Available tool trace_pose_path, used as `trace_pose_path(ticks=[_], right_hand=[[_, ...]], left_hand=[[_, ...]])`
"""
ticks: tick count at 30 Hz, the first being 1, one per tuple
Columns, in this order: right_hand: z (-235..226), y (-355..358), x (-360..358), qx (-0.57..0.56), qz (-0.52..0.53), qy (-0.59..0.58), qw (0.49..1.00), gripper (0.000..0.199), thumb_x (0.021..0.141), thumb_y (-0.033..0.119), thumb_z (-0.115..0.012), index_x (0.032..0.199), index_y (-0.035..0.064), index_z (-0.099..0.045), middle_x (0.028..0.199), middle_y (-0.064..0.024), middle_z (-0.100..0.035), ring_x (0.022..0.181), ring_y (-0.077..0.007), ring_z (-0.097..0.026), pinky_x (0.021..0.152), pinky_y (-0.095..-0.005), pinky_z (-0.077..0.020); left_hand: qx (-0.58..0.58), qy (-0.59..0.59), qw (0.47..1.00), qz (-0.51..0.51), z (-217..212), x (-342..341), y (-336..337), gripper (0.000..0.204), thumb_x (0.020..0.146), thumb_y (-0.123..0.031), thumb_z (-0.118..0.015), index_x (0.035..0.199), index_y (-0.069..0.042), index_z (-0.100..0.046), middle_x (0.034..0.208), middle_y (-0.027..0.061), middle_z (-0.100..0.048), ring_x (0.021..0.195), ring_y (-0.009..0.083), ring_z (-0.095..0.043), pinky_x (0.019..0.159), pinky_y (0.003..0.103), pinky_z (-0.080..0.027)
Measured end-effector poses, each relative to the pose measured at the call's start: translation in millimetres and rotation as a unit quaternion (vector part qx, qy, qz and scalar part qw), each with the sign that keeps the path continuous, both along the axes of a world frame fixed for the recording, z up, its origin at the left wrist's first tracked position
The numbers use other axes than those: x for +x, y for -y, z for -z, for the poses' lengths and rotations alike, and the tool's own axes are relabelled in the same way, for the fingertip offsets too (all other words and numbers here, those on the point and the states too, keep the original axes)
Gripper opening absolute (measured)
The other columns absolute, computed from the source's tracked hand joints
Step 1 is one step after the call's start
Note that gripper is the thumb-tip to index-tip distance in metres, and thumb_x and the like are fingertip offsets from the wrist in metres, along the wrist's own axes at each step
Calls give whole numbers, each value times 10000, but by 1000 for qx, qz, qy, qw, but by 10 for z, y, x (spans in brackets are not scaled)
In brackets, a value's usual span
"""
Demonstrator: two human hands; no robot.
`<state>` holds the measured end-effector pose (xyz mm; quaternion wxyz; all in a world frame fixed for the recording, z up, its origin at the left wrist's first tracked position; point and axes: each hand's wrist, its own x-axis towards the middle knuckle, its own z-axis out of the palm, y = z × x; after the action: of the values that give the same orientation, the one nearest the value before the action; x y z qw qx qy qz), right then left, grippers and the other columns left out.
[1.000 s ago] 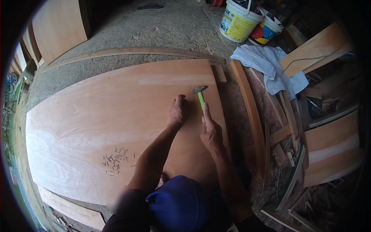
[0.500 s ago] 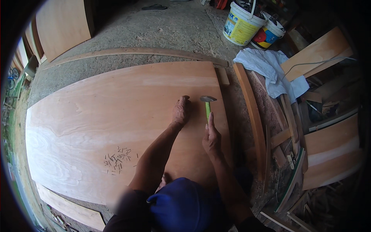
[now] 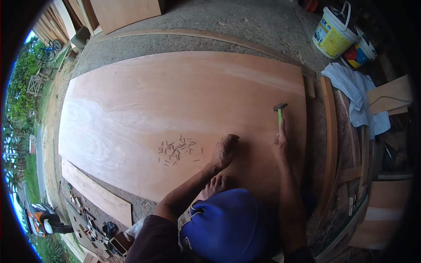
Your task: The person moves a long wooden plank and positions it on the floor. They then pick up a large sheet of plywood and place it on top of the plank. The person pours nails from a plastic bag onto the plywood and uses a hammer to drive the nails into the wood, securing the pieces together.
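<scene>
A large sheet of plywood (image 3: 144,96) with a curved far edge lies flat before me. My right hand (image 3: 281,142) is wrapped round the green handle of a hammer (image 3: 280,109), its index finger along the handle; the head is up, near the sheet's right edge. Low over the sheet, my left hand (image 3: 224,152) has its fingers pinched together, and whatever may be in them is too small to make out. Just left of it, several loose nails (image 3: 176,149) are scattered on the wood. A bare foot (image 3: 214,186) shows behind my left forearm.
Blue fabric (image 3: 228,225) fills the near middle. Wooden beams (image 3: 330,131) and a white cloth (image 3: 351,83) lie to the right, with two buckets (image 3: 334,33) behind. A thin strip (image 3: 197,36) runs beyond the sheet. A narrow board (image 3: 98,193) lies at the near left.
The view has turned left. My left hand has come back toward me and closer to the nails, away from the hammer. My right hand still grips the hammer.
</scene>
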<state>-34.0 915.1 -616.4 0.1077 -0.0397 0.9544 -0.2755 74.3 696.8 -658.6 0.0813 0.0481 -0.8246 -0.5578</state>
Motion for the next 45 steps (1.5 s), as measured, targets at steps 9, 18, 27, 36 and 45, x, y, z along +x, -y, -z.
trace_pose_path(ticks=[9,18,27,36,45], right_hand=[[644,-241,-34,-142,-21,-74,987,595,1042,56,-387,1589,157,-178,1516,-91,-445,1244,-144,-529,1043,-274,-396],[426,-121,32,-87,-17,-46,995,618,1030,29,-361,1589,198,-156,1516,-175,-424,1301,-310,-523,1001,-340,-461],[244,64,85,-48,26,-15,998,593,1026,124,-416,1580,170,-209,1330,-215,-581,1089,-376,-634,894,-385,-503],[-81,678,290,-6,-73,-25,997,687,975,109,-504,1575,177,-178,880,-239,-667,713,-410,-658,617,-503,-495],[-125,841,170,-32,-140,0,990,716,940,22,-504,1568,169,-194,950,-269,-660,826,-434,-667,691,-487,-531]], left_hand=[[-168,108,958,-207,-193,933,970,154,881,-124,-615,1019,-66,-649,964,145,-669,912,371,-632,798,438,-508],[-317,7,942,108,-186,719,1221,245,763,-76,-695,1005,-68,-658,1090,122,-627,1018,334,-582,850,448,-488],[-328,-55,937,110,-82,481,1306,309,827,-54,-604,1135,-39,-587,1022,151,-606,931,340,-592,779,444,-495],[-105,-49,988,-98,-85,-803,888,102,940,-33,-529,1027,-38,-583,847,159,-624,760,317,-658,668,413,-518],[-158,-67,966,-193,311,-1243,741,146,860,-132,-655,1004,-148,-633,891,42,-713,864,272,-637,793,400,-477]])
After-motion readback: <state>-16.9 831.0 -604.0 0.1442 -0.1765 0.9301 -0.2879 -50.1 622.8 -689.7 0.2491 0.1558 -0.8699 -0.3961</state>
